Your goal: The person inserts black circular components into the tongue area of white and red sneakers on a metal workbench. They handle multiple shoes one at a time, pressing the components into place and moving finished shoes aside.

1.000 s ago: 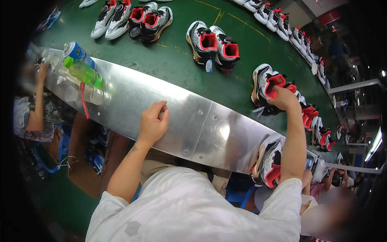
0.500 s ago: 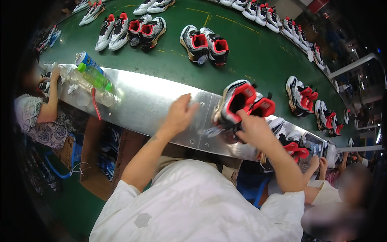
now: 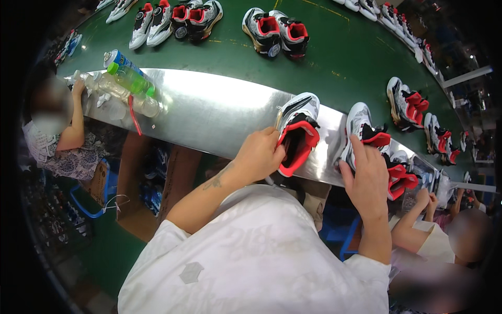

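My left hand point(image 3: 263, 156) is closed on the collar of a white, grey and black sneaker point(image 3: 302, 110) with a red lining. This sneaker is tilted over the steel edge of the bench, its toe pointing away from me and its opening toward me. Further right, a matching sneaker point(image 3: 359, 116) rests on the steel strip with its toe away from me. My right hand point(image 3: 368, 175) lies over its heel, fingers stretched out and thumb apart; the heel is hidden beneath the hand.
A steel strip point(image 3: 209, 112) edges the green table point(image 3: 209, 57). Several paired sneakers point(image 3: 276, 32) stand on the table. More red-lined shoes point(image 3: 400, 178) sit to my right. Bottles point(image 3: 128, 78) lie at left, above an open carton point(image 3: 136, 193). People work on both sides.
The two sneakers, together in my right hand before, are now apart. My left hand has moved right and taken one. My right hand has moved right with the other, which now rests on the steel.
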Available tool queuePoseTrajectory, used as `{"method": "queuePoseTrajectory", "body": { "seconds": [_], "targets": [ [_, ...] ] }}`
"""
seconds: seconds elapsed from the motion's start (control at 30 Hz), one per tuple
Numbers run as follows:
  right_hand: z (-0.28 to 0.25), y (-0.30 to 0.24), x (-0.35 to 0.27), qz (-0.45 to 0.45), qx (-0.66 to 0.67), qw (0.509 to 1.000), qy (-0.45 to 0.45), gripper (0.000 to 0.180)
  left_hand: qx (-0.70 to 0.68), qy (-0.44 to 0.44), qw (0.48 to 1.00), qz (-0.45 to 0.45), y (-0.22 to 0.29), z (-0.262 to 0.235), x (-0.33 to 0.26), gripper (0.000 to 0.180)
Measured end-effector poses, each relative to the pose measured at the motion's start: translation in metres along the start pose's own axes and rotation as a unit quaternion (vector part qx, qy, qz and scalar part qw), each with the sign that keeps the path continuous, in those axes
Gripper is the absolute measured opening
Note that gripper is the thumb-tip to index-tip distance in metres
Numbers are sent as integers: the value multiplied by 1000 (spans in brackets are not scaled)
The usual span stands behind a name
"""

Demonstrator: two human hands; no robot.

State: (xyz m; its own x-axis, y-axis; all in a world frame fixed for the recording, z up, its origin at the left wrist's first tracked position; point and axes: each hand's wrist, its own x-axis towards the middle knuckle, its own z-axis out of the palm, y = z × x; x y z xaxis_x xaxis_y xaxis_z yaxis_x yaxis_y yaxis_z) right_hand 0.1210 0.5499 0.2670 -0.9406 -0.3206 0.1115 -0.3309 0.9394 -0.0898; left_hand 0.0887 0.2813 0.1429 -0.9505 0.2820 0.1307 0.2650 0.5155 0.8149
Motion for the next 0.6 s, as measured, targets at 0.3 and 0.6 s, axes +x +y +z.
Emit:
{"method": "queuePoseTrajectory", "body": {
  "seconds": [0.3,0.6],
  "targets": [
    [63,-34,73,-247,165,947,-125,25,-78,60,995,0,11,16,-29,27],
    [60,-25,19,-176,278,941,73,80,5,32,994,103,28,-42,-6,42]
  ]
}}
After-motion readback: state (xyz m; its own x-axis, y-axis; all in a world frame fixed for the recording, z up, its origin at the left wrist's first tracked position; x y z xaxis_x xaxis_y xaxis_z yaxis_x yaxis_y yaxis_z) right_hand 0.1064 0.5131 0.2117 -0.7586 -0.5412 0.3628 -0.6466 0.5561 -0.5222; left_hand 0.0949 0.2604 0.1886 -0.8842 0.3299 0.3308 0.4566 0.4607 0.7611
